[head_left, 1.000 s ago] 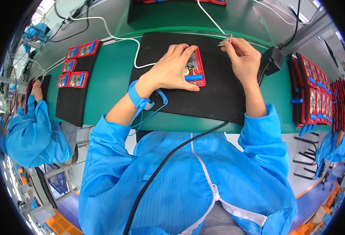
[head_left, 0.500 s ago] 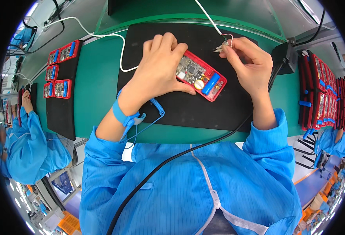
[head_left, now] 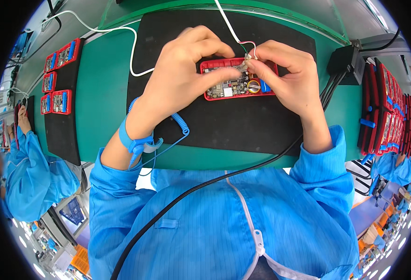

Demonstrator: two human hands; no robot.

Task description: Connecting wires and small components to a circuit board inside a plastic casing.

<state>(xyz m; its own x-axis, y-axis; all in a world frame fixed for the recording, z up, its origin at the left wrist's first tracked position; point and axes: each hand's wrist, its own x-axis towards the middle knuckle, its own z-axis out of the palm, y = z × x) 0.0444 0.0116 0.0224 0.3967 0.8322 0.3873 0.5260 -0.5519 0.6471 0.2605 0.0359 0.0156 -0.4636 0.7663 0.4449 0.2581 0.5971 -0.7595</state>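
Note:
A red tray-like housing (head_left: 219, 96) with a circuit board (head_left: 217, 88), a round yellow-rimmed coin cell (head_left: 253, 87) and a blue cylindrical cell lies on the black mat, its long side running left to right. My left hand (head_left: 182, 65) is over its left part, thumb and index finger apart, the thumb tip above the board. At the housing's far edge, my right hand (head_left: 289, 70) pinches a small pale connector (head_left: 248, 57) at the split end of a white cable (head_left: 227, 21), where thin red and green wires show. My right fingers partly cover the blue cell. Whether the connector touches the board is unclear.
A black mat (head_left: 177, 28) covers the middle of the green table (head_left: 103, 93). Several similar red housings (head_left: 62, 101) lie at left; stacks (head_left: 387, 107) stand at right beside a black box (head_left: 343, 65). A blue coiled cord (head_left: 181, 123) joins my wrist strap. Co-workers sit both sides.
The red housing has turned level and now rests flat. My left hand has let go of its end and moved over the board. My right hand has brought the connector left to the housing.

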